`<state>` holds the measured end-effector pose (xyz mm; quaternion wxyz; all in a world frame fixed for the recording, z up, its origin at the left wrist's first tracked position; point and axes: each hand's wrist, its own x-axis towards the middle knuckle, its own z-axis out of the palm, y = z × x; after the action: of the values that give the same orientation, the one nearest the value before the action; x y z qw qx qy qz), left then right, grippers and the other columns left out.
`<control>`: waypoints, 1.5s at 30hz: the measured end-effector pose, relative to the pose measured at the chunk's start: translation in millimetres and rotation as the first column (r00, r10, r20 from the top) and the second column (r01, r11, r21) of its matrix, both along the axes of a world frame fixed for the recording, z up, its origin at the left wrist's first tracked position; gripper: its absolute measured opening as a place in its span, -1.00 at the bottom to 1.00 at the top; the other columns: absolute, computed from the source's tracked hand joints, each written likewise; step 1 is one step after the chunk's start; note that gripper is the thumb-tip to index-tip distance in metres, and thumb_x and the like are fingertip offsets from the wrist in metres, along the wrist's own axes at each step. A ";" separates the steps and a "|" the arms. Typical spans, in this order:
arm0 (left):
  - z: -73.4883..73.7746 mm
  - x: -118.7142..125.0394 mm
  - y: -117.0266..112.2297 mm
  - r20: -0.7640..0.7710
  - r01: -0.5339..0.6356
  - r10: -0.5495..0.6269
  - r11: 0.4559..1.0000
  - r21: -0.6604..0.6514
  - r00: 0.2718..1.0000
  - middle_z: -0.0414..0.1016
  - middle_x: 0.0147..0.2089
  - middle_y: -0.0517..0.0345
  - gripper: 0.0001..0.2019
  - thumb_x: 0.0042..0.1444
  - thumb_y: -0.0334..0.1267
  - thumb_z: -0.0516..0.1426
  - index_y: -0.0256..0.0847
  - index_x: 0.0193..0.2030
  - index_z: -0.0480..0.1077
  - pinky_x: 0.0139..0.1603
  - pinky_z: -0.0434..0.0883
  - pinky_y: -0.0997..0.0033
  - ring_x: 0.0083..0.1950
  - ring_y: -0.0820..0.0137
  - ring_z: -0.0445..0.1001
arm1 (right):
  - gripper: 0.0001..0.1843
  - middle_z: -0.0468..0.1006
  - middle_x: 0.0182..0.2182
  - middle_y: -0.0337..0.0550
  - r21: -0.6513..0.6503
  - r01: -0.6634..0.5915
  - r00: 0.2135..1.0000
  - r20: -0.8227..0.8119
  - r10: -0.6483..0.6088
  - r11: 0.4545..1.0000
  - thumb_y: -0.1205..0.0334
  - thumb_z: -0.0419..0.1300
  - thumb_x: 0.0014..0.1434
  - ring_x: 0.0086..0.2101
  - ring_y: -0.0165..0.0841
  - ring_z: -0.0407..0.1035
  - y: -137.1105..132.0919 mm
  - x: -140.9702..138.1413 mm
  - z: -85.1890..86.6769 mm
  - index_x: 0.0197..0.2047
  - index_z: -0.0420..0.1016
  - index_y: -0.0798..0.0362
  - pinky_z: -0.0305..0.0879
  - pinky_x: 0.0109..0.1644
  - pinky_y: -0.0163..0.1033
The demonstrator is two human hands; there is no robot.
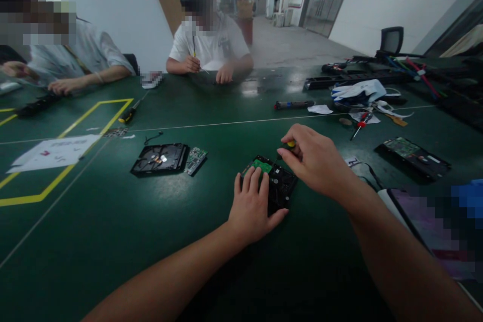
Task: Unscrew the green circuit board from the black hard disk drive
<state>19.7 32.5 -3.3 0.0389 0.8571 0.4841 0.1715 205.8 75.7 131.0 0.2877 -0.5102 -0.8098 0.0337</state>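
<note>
A black hard drive with a green circuit board lies on the dark green table in front of me. My left hand rests flat on the drive, fingers spread over its near side. My right hand is closed around a small screwdriver with a yellow and black handle, held upright above the drive's far corner. The screwdriver's tip is hidden behind my fingers.
A second opened hard drive with a loose green board lies to the left. Another drive sits at right, past red pliers, gloves and cables. A yellow-handled screwdriver and white paper lie left. Two people sit across the table.
</note>
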 end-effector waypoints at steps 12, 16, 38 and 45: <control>-0.3 -0.4 0.5 0.007 -0.001 0.001 1.000 0.004 1.000 0.16 0.51 -0.36 -0.10 0.23 0.33 0.13 -0.34 0.48 0.18 0.55 -0.05 -0.42 0.57 -0.20 0.04 | -0.85 0.50 -0.21 -0.07 -0.064 -0.013 0.997 0.079 0.018 0.998 0.36 0.21 0.24 -0.24 -0.21 0.40 -7.3 0.5 5.4 -0.18 0.30 -0.01 0.25 -0.15 -0.12; 0.3 -0.3 0.2 -0.001 -0.003 0.003 1.000 0.002 1.000 0.16 0.51 -0.39 -0.09 0.24 0.34 0.12 -0.37 0.48 0.18 0.54 -0.05 -0.43 0.57 -0.21 0.04 | -0.92 0.49 -0.21 -0.08 -0.011 0.015 1.000 0.023 -0.014 1.000 0.31 0.21 0.30 -0.24 -0.22 0.41 -4.4 -1.7 4.7 -0.16 0.37 0.00 0.29 -0.12 -0.13; 0.0 0.2 0.0 0.009 0.000 0.000 1.000 0.001 1.000 0.17 0.51 -0.39 -0.10 0.24 0.33 0.13 -0.35 0.48 0.18 0.53 -0.04 -0.43 0.56 -0.22 0.05 | -0.74 0.61 -0.01 0.04 0.013 -0.064 0.997 -0.036 0.064 0.998 0.36 0.05 0.39 0.00 -0.14 0.49 1.6 -5.6 1.8 0.04 0.50 -0.01 0.36 0.15 0.01; -0.9 0.6 0.3 0.009 -0.002 0.002 1.000 -0.008 1.000 0.15 0.52 -0.39 -0.08 0.23 0.34 0.13 -0.36 0.48 0.18 0.54 -0.04 -0.42 0.56 -0.21 0.05 | -0.70 0.61 0.07 0.02 -0.031 -0.101 0.995 -0.020 0.100 0.994 0.40 0.01 0.39 0.07 -0.14 0.49 2.1 -3.0 0.2 0.08 0.46 0.00 0.35 0.20 0.00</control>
<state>20.3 32.9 -4.2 0.0445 0.8556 0.4857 0.1734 202.7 77.8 131.2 0.2848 -0.4730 -0.8311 0.0658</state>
